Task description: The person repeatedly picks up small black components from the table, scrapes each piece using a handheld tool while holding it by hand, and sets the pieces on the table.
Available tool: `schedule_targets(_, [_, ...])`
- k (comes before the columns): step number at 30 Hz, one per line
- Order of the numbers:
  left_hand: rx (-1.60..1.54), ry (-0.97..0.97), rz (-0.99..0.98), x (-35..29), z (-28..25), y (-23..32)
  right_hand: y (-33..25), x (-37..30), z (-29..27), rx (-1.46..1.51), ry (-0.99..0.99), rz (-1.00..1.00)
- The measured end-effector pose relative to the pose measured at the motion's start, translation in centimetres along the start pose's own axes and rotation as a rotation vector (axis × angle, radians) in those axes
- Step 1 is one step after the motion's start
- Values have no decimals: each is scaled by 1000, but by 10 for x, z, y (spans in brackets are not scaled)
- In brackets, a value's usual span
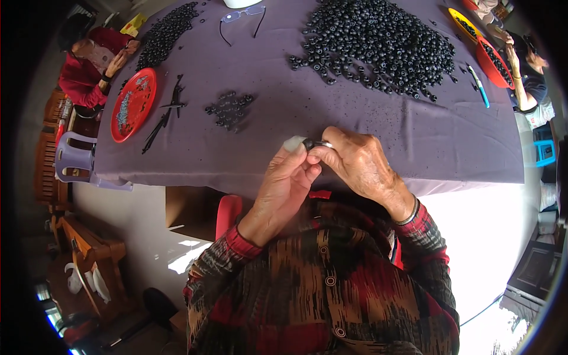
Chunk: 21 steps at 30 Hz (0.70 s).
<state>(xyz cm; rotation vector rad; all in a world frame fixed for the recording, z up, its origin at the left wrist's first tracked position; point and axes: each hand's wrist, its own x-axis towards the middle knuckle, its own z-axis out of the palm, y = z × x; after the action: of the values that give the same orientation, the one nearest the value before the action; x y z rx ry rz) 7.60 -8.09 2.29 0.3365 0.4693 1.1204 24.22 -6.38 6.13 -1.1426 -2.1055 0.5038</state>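
Just over the near table edge, my left hand point(285, 183) pinches a small black round part point(307, 144) between thumb and fingers. A whitish cover wraps one of its fingertips. My right hand point(364, 163) is closed against that part from the other side, its thumb bent inward. A small pale, shiny tip point(327, 144) shows by its fingers, but what it belongs to is hidden. Beyond my left hand lies a small cluster of similar black parts point(229, 110). A much larger heap of these black ring-like parts point(373, 44) spreads over the far right of the table.
On the purple tablecloth point(272, 77) sit a red plate point(148, 106) with small grey bits, black-handled tools point(171, 106), eyeglasses point(242, 21) and a blue-and-white pen point(479, 87). Another black heap point(168, 36) lies far left. Co-workers sit left and right; a red bowl point(491, 66) stands right.
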Motion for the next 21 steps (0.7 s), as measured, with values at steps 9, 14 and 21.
schedule_targets(9, [728, 145, 386, 16, -20, 42, 37, 5, -30, -287, -36, 272])
schedule_targets(14, [1419, 283, 734, 32, -45, 69, 69, 34, -35, -379, 121, 180])
schedule_targets(21, [1943, 434, 938, 36, -54, 75, 95, 82, -6, -393, -17, 115])
